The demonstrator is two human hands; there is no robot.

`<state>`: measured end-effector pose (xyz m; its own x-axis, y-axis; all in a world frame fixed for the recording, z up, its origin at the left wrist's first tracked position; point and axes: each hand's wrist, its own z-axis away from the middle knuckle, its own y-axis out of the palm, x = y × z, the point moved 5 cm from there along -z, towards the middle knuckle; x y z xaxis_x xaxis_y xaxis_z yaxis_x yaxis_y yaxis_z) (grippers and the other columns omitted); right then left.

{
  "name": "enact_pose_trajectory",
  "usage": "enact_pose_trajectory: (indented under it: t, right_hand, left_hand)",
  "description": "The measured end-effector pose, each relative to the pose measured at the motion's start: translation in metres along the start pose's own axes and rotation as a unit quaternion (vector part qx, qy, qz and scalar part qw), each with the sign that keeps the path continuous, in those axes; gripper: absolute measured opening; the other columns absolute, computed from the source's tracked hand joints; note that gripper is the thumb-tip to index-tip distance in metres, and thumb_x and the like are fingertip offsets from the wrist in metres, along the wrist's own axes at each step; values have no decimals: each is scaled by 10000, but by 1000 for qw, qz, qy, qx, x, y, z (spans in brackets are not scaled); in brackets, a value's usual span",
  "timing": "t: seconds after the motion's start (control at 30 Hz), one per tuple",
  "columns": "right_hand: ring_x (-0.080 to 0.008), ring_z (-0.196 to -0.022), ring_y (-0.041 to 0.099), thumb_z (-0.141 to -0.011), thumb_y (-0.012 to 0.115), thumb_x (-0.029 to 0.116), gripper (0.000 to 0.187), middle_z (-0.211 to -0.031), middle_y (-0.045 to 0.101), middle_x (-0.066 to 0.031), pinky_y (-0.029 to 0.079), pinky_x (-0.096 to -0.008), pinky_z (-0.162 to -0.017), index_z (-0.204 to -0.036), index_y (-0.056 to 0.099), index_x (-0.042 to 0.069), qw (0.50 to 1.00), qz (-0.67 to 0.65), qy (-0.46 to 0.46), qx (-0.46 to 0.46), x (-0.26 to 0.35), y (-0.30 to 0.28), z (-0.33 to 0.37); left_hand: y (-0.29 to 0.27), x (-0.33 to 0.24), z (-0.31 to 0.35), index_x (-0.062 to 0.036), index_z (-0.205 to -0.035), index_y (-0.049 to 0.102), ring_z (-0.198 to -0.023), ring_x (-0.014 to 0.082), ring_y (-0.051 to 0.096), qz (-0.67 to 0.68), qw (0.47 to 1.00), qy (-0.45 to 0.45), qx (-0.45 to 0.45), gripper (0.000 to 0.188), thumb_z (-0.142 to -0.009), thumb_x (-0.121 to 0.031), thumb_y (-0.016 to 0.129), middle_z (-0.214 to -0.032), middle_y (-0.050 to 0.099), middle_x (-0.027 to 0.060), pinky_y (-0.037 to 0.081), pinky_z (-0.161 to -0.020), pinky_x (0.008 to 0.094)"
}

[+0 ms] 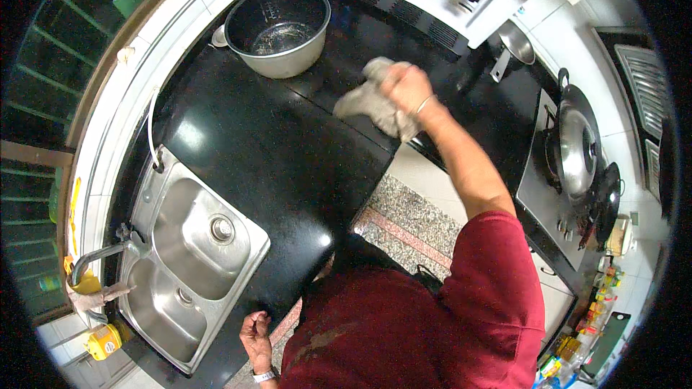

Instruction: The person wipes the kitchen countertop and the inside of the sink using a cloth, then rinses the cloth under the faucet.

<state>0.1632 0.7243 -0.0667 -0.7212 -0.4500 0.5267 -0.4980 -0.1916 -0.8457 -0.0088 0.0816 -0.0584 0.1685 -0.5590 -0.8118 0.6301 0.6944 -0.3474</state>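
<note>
My right hand (408,87) is closed around a crumpled grey-beige cloth (366,103), which lies against the black countertop (267,151) near its inner corner. The hand and cloth look slightly blurred. Beyond the cloth, to the left, stands a deep cooking pot (285,65) with a dark inside and a few marks in the bottom. Low in the head view, my left hand (256,335) hangs beside the counter's front edge, fingers curled in, with nothing visible in them.
A double-bowl steel sink (256,241) with a tap (97,259) is set in the counter at left. A white water dispenser (461,0) stands at the back. To the right are a small steel pan (516,43) and a lidded wok (579,151) on the stove.
</note>
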Motion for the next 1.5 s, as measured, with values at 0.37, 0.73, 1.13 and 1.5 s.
enact_pose_trajectory:
  t: [0.37,0.73,1.13,1.5]
  right_hand:
    - [-309,-1031,584,-699,653,237,341,-1054,646,-88,432,-482,-866,-1026,685,145,969,85,-117,-202,68,39,143]
    - [-246,-1082,523,-647,686,340,276,-980,613,-2,289,-593,-1014,-863,673,169,907,-156,-391,-27,306,164,430]
    - [-225,-1047,523,-714,624,332,232,-984,644,14,361,-477,-883,-892,697,200,961,23,-265,-75,198,121,312]
    - [-193,-788,629,-908,628,244,144,-850,669,-55,519,-315,-717,-935,694,119,956,-35,33,-290,-160,-73,290]
  left_hand:
    - [-27,52,44,-3,-983,664,-812,147,649,-21,1000,17,15,144,-975,-132,601,-915,673,65,522,-765,292]
    - [-66,118,118,9,-978,632,-816,141,621,-41,995,60,62,162,-993,-137,563,-874,655,65,514,-771,288]
    - [-79,128,172,14,-959,617,-793,161,616,-54,996,74,14,253,-972,-239,618,-880,629,71,520,-750,316]
    - [78,85,151,16,-910,633,-742,127,596,-153,969,74,180,169,-959,-143,606,-831,656,62,480,-687,279]
